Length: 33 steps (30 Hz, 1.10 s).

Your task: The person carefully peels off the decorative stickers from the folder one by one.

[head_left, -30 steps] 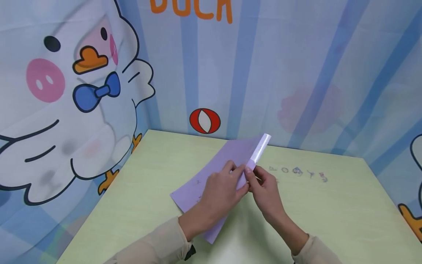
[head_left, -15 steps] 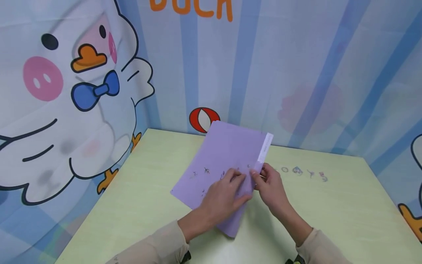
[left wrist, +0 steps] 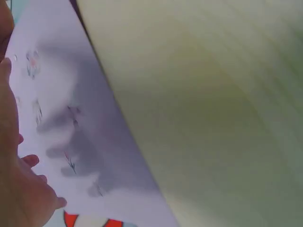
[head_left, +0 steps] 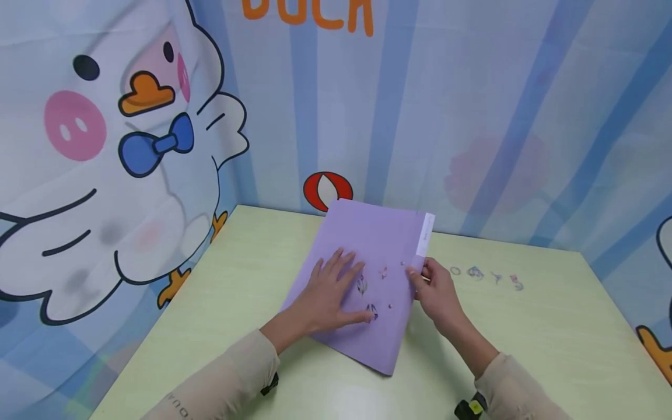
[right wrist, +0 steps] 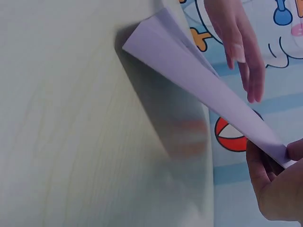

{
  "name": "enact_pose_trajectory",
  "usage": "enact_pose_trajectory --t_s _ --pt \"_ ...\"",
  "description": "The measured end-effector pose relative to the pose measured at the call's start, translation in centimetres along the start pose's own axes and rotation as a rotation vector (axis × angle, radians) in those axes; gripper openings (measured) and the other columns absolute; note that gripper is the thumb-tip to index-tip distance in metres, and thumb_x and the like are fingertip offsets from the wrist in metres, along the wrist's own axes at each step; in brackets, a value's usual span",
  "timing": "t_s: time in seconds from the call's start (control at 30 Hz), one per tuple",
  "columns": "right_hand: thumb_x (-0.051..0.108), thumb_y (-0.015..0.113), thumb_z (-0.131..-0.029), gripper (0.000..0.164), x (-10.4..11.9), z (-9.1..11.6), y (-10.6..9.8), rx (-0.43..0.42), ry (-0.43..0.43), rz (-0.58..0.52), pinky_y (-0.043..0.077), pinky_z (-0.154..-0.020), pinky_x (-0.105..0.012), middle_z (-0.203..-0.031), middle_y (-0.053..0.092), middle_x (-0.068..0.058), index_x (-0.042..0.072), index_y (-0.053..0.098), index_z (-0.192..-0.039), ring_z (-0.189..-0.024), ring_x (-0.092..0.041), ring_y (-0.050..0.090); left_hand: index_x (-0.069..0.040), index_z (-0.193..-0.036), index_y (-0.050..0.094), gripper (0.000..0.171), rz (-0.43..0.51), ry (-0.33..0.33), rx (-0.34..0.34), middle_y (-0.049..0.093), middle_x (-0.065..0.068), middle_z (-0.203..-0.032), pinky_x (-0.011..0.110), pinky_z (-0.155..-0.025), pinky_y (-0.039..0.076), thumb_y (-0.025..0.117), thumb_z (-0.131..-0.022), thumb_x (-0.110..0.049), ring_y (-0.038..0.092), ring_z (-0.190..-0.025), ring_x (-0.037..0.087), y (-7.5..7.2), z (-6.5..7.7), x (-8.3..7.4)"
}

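Note:
A purple folder (head_left: 375, 230) is tilted up off the table, with a white label strip (head_left: 427, 230) along the upper part of its right-hand spine. Small plant-like motifs (head_left: 362, 284) dot its cover. My left hand (head_left: 328, 297) is spread over the cover, fingers straight and apart; in the right wrist view that hand (right wrist: 239, 52) shows a gap from the folder (right wrist: 189, 75). My right hand (head_left: 437, 290) pinches the spine edge below the label, thumb on the cover side, other fingers behind. In the left wrist view the cover (left wrist: 109, 151) carries finger shadows.
On the pale yellow-green table (head_left: 546, 332), right of the folder, several small purplish pieces lie in a row, one a ring (head_left: 455, 270), another a rounded cluster (head_left: 475, 272). Behind the table hangs a blue striped backdrop (head_left: 420, 105) with a duck drawing (head_left: 157, 233).
The folder has turned so its cover faces me more, its lower corner swinging right. My left hand has slid left off the spine area and spread its fingers. My right hand keeps its pinch.

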State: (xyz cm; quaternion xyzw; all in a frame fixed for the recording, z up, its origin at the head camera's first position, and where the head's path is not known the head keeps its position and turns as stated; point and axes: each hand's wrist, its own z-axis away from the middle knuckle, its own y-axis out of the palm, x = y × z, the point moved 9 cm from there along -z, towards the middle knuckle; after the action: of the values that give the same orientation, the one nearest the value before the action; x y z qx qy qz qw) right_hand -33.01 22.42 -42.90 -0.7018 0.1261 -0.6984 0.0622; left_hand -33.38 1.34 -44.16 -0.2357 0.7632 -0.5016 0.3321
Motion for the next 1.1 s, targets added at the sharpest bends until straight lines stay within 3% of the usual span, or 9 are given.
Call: enact_pose_trajectory --t_s 0.17,0.33,0.5,0.73,0.93,1.1 --pt "0.014 0.053 -0.112 0.039 -2.0 -0.8 -0.1 0.033 0.076 0.021 0.063 -0.084 -0.035 -0.133 0.065 -0.028 -0.01 0.05 -0.143 -0.106 -0.027 0.071 -0.027 -0.171 0.024 0.109 -0.031 -0.052 0.13 0.006 0.005 -0.179 0.072 -0.123 0.005 0.056 -0.086 -0.088 -0.006 -0.164 0.034 1.7 0.0 1.3" --pt "0.014 0.05 -0.113 0.039 -4.0 -1.3 0.1 0.092 0.139 0.061 0.062 -0.085 -0.037 -0.124 0.067 -0.025 -0.011 0.05 -0.142 -0.103 -0.025 0.072 -0.03 -0.171 0.021 0.109 -0.042 -0.049 0.231 0.002 0.003 -0.179 0.07 -0.124 0.005 0.056 -0.086 -0.088 -0.008 -0.163 0.034 2.8 -0.4 1.3" --pt "0.016 0.052 -0.112 0.037 -5.3 -1.9 0.4 0.129 0.166 0.139 0.059 -0.082 -0.035 -0.114 0.069 -0.021 -0.011 0.055 -0.137 -0.096 -0.023 0.071 -0.031 -0.172 0.02 0.109 -0.028 -0.028 0.281 0.006 0.003 -0.179 0.07 -0.124 0.008 0.058 -0.086 -0.087 -0.003 -0.164 0.035 3.5 -1.4 0.7" --pt "0.018 0.059 -0.108 0.022 -6.3 -2.6 0.6 0.165 0.164 0.321 0.043 -0.066 -0.031 -0.084 0.06 -0.008 -0.004 0.061 -0.106 -0.074 -0.018 0.053 -0.032 -0.172 0.017 0.108 -0.065 -0.054 0.348 0.012 0.004 -0.179 0.07 -0.124 0.012 0.057 -0.087 -0.086 0.004 -0.163 0.039 5.1 -2.5 0.9" --pt "0.02 0.061 -0.107 0.022 -6.0 -2.6 1.1 0.244 0.15 0.44 0.044 -0.064 -0.032 -0.082 0.058 -0.008 0.0 0.062 -0.099 -0.072 -0.02 0.054 -0.035 -0.171 0.018 0.107 -0.058 -0.122 0.427 0.008 0.001 -0.179 0.073 -0.123 0.011 0.054 -0.086 -0.089 0.003 -0.163 0.039 6.3 -2.3 1.9" --pt "0.026 0.062 -0.107 0.025 -5.8 -2.5 1.0 0.244 0.157 0.538 0.046 -0.062 -0.032 -0.081 0.061 -0.008 0.002 0.061 -0.098 -0.071 -0.02 0.056 -0.037 -0.171 0.02 0.107 -0.032 -0.133 0.444 0.007 0.0 -0.179 0.073 -0.123 0.007 0.053 -0.085 -0.091 0.001 -0.163 0.038 6.7 -2.8 2.3"
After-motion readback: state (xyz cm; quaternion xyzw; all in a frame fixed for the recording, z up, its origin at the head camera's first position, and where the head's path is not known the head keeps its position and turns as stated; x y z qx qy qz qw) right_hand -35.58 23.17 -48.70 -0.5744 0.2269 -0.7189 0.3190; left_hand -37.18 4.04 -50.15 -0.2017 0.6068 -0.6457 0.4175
